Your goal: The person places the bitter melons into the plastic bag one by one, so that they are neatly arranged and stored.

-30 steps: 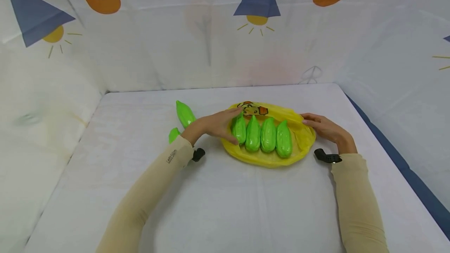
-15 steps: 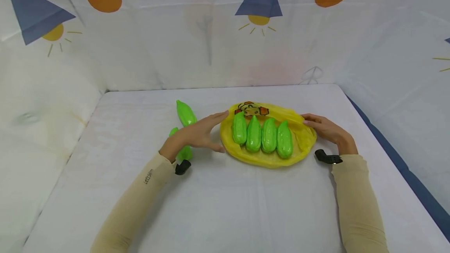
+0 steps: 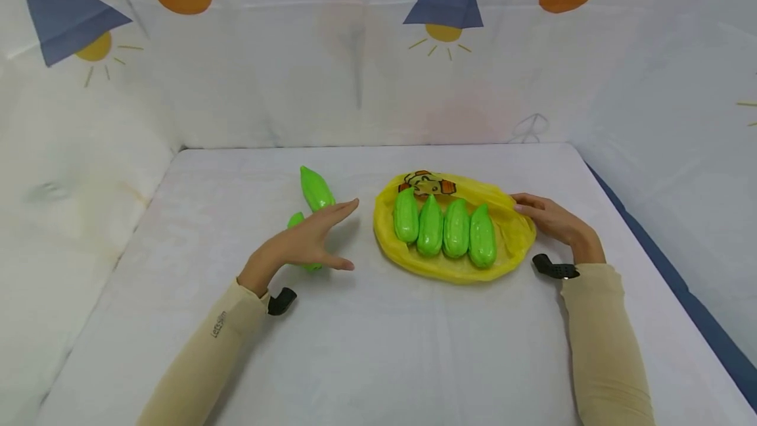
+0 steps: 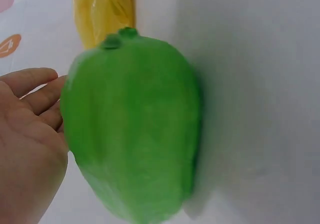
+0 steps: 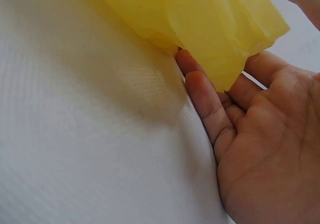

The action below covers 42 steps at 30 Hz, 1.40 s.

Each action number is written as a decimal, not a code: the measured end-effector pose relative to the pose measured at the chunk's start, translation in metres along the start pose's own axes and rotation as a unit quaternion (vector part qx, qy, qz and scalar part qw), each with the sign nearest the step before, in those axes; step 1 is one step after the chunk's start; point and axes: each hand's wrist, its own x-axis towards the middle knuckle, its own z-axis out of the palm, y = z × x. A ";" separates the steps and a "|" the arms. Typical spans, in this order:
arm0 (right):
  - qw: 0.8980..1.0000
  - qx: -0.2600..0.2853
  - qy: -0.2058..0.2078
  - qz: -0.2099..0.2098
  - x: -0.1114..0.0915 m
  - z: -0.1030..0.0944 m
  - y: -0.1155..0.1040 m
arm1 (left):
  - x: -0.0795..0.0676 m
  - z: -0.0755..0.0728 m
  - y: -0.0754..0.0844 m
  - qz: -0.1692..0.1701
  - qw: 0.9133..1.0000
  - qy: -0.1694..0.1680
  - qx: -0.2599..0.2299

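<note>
Several glossy green elongated fruits [image 3: 430, 225] with pointed tips stand in a row inside a yellow plastic bag [image 3: 455, 275], whose rim is spread wide. My right hand [image 3: 552, 222] holds the bag's right edge; in the right wrist view the yellow plastic [image 5: 210, 24] passes between the thumb and the fingers [image 5: 202, 91]. My left hand [image 3: 301, 242] is spread over the green fruits left of the bag, thumb apart from the fingers. One green fruit [image 3: 316, 188] lies beyond it, another pokes out from under it. The left wrist view shows a ribbed green fruit [image 4: 132, 124] close up, beside the palm.
A white cloth covers the table [image 3: 378, 347]. Printed white curtains [image 3: 266, 84] rise behind it and at both sides. The table's right edge [image 3: 656, 248] runs along a dark blue strip.
My left hand has drawn back left from the green fruits in the bag to those lying left of it. My right hand stays at the bag's edge.
</note>
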 end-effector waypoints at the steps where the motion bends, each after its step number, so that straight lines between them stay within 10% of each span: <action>1: 1.000 0.001 -0.001 0.000 0.000 0.000 0.001 | -0.003 0.001 -0.002 0.000 1.000 0.004 -0.001; 12: 1.000 -0.003 -0.001 0.000 0.001 -0.001 0.002 | -0.037 -0.013 -0.033 -0.014 0.999 0.044 0.004; 19: 1.000 -0.024 -0.005 0.002 0.000 -0.003 0.000 | -0.061 -0.042 -0.055 -0.098 0.993 0.053 -0.042; 31: 1.000 -0.020 -0.009 -0.012 0.000 -0.005 0.004 | -0.042 -0.010 -0.063 -0.086 0.993 0.003 -0.083; 42: 1.000 -0.018 -0.012 -0.006 0.001 -0.005 0.003 | -0.054 -0.019 -0.068 -0.120 0.988 -0.001 -0.096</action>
